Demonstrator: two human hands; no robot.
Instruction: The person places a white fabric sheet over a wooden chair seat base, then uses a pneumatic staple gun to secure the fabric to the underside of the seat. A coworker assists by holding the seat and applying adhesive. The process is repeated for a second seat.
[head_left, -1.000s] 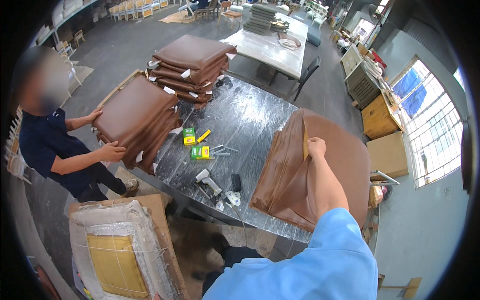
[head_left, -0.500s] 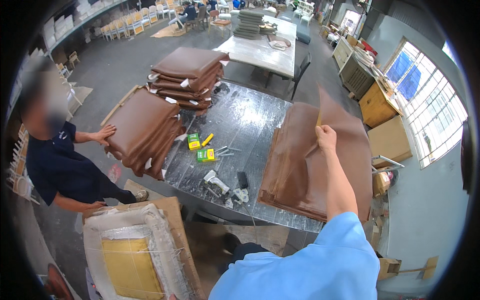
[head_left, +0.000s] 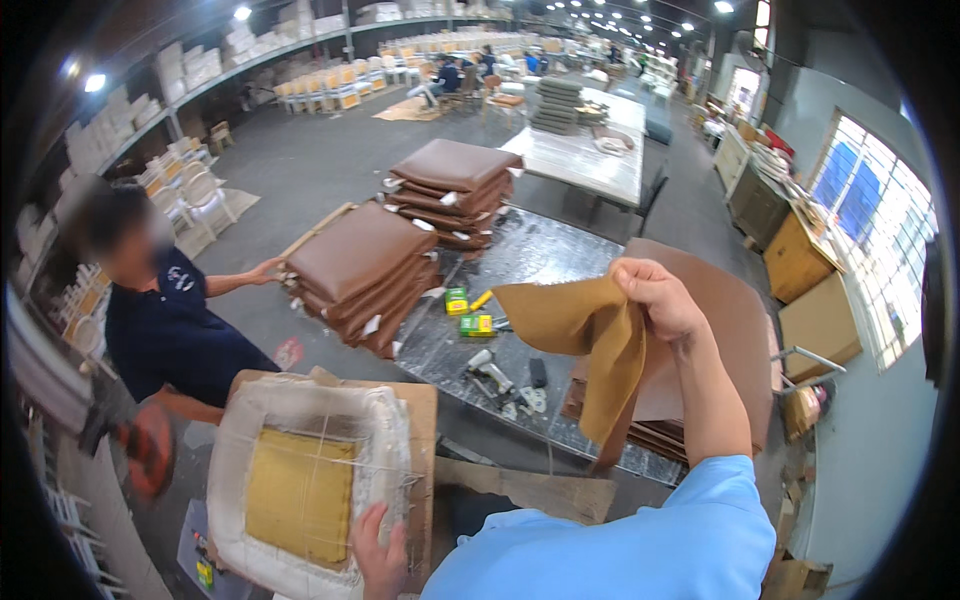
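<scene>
The right hand (head_left: 650,297) is closed on the edge of a brown sheet (head_left: 572,318), which hangs to its left and below, tan underside showing. Beyond and beneath that hand, a stack of sheets (head_left: 738,335) lies on the bench (head_left: 565,242). The left hand (head_left: 380,552), fingers loosely parted and empty, is at a padded seat (head_left: 300,490); whether they touch is unclear.

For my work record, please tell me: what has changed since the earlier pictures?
The right hand has lifted a brown sheet off the stack, leftward, its tan side now showing. The left hand shows more, by the padded panel. The green-yellow boxes and pistol-shaped tool stayed on the table.
</scene>
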